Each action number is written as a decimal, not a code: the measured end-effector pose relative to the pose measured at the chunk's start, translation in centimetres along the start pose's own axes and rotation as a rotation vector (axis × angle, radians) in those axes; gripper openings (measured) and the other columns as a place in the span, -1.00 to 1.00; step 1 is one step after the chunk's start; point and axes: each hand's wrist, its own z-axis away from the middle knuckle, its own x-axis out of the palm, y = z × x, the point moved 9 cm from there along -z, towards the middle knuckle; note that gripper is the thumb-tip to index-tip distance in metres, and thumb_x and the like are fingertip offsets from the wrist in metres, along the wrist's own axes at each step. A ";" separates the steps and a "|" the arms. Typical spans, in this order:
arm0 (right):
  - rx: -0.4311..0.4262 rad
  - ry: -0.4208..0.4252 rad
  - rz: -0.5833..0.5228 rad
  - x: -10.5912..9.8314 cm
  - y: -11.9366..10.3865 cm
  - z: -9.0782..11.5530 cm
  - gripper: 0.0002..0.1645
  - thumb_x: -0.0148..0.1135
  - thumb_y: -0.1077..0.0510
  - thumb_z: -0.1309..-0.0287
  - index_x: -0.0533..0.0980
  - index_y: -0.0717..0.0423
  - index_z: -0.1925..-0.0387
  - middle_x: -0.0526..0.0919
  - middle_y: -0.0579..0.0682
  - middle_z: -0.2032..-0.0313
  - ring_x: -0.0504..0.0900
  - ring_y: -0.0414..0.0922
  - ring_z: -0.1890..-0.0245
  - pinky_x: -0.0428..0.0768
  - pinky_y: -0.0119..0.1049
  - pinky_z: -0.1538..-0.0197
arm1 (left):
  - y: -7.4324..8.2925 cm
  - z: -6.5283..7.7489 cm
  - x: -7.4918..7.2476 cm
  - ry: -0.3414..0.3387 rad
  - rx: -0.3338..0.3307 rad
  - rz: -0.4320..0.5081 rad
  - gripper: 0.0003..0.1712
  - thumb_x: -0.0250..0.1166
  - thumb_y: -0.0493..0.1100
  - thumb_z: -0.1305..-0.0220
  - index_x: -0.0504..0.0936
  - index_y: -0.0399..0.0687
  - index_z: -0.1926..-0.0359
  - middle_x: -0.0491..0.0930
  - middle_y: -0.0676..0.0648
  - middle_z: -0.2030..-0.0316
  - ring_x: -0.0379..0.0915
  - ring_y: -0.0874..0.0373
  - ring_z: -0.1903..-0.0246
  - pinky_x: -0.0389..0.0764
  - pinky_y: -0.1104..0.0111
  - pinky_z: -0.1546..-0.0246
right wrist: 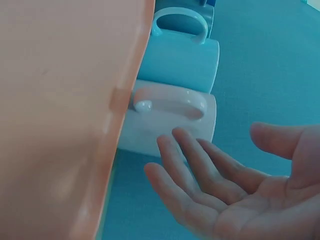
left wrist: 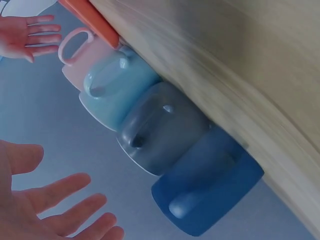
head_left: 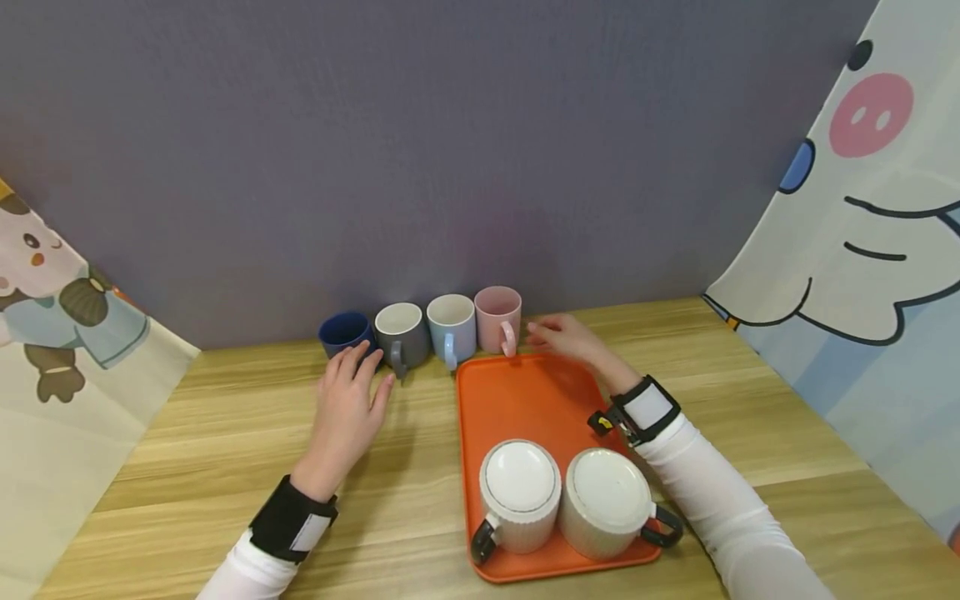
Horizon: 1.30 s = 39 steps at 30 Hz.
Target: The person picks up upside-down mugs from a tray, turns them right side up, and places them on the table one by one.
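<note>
While the left hand (head_left: 347, 414) near the navy mug (head_left: 345, 329) and the right hand (head_left: 567, 339) beside the pink mug (head_left: 497, 315) grip nothing, fingers loose, arranging the mug row (head_left: 415, 343) along the wall (head_left: 450, 167) behind the tabletop (head_left: 247, 400) seems in hand; the next move calls for gentle contact

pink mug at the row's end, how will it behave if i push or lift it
The pink mug looks like glazed ceramic, so it is probably stiff and apt to chip. Its shiny surface may be slippery, though the handle should offer a grip. Pushed toward the light blue mug beside it, it would likely bump that.
</note>
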 end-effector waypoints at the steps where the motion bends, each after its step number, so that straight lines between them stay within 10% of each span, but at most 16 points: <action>1: 0.004 0.006 0.024 -0.2 0.1 0.2 -0.49 -0.08 0.11 -0.42 0.38 0.53 -0.10 0.54 0.45 0.00 0.54 0.27 -0.06 0.46 0.06 -0.16 | 0.1 -0.1 0.1 -0.003 0.002 -0.001 -0.54 0.28 -0.11 -0.24 0.54 -0.33 -0.07 0.42 -0.33 -0.17 0.24 -0.28 -0.18 0.30 -0.20 -0.03; 15: 0.006 0.006 0.085 -2.3 -0.2 2.7 -0.50 -0.03 0.06 -0.40 0.44 0.44 -0.07 0.61 0.36 0.04 0.61 0.18 0.00 0.60 -0.30 0.10 | 1.9 -0.9 2.0 -0.037 0.012 0.025 -0.56 0.25 -0.10 -0.26 0.55 -0.29 -0.07 0.44 -0.32 -0.16 0.25 -0.25 -0.18 0.32 -0.15 -0.07; 23: -0.016 -0.051 0.109 -2.8 0.5 4.8 -0.51 -0.03 0.07 -0.40 0.46 0.47 -0.04 0.63 0.36 0.08 0.60 0.23 0.01 0.52 0.06 -0.08 | 3.4 -1.2 2.9 -0.075 0.018 0.032 -0.57 0.22 -0.10 -0.29 0.55 -0.26 -0.09 0.43 -0.28 -0.18 0.24 -0.22 -0.20 0.31 -0.10 -0.09; 39: 0.015 -0.106 0.213 -3.6 1.6 8.3 -0.46 0.03 -0.03 -0.36 0.47 0.40 -0.04 0.70 0.21 0.19 0.68 0.13 0.13 0.63 -0.08 0.14 | 6.2 -2.3 5.1 -0.089 0.055 0.067 -0.58 0.24 -0.12 -0.27 0.54 -0.26 -0.08 0.45 -0.29 -0.14 0.26 -0.23 -0.14 0.31 -0.07 -0.12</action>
